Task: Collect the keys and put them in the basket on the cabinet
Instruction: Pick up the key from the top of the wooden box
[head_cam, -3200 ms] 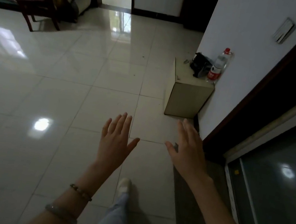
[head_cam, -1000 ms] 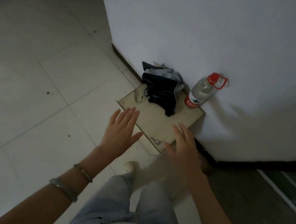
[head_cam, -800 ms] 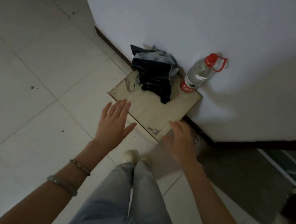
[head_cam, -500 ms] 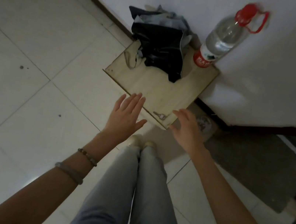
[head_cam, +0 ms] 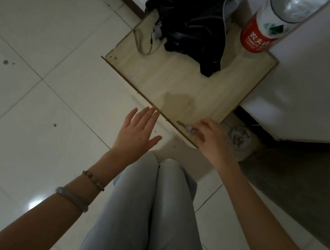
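A small silver key [head_cam: 184, 125] lies at the near edge of the pale wooden cabinet top [head_cam: 179, 84]. My right hand [head_cam: 215, 142] rests at that edge, thumb and forefinger closed on the key's head, and the key is still flat on the wood. My left hand [head_cam: 138, 134] hovers open and flat just left of it, fingertips at the cabinet's front edge. A dark, crumpled soft fabric basket [head_cam: 189, 18] sits at the back of the cabinet, with a grey strap loop [head_cam: 142, 42] lying beside it.
A water bottle with a red label [head_cam: 266, 26] stands at the cabinet's back right corner against the white wall [head_cam: 317, 84]. A dark floor mat [head_cam: 300, 189] lies to the right. Glossy floor tiles [head_cam: 36, 83] spread to the left; my knees are below.
I have walked up to the cabinet and bent low over it. My right hand has moved left onto the key. My left hand has stayed open near the front edge.
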`<act>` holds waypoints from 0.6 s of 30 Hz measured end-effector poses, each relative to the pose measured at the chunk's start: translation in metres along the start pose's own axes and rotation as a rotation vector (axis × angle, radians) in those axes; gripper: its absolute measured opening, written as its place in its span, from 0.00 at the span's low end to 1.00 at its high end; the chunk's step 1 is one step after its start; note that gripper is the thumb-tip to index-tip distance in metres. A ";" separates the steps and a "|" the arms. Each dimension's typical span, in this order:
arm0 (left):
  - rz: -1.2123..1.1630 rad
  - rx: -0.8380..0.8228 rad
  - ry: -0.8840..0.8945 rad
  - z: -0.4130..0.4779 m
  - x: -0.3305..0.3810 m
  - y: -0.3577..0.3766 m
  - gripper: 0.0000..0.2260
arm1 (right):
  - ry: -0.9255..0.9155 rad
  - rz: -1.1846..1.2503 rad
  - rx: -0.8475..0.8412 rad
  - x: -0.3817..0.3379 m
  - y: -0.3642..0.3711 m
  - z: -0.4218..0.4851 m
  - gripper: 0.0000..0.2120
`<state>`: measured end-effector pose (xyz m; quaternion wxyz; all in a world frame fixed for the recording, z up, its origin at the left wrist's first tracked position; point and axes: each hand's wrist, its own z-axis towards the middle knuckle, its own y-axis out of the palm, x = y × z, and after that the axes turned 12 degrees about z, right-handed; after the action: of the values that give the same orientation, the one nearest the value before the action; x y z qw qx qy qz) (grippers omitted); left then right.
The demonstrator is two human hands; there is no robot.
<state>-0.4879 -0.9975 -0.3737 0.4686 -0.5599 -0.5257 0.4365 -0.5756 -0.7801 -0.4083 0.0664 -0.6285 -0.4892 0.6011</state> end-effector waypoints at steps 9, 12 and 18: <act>0.023 -0.023 -0.027 -0.014 -0.005 -0.048 0.29 | 0.102 0.292 0.073 -0.050 -0.035 -0.014 0.04; 0.009 -0.002 -0.062 -0.027 -0.005 -0.095 0.29 | 0.111 0.434 0.093 -0.096 -0.072 -0.032 0.02; -0.059 0.135 -0.141 -0.063 -0.002 -0.217 0.28 | 0.039 0.633 0.082 -0.214 -0.159 -0.073 0.02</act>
<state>-0.4652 -1.0018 -0.1485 0.4794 -0.4793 -0.5431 0.4955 -0.5577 -0.8100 -0.1337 -0.0891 -0.7576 -0.2433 0.5990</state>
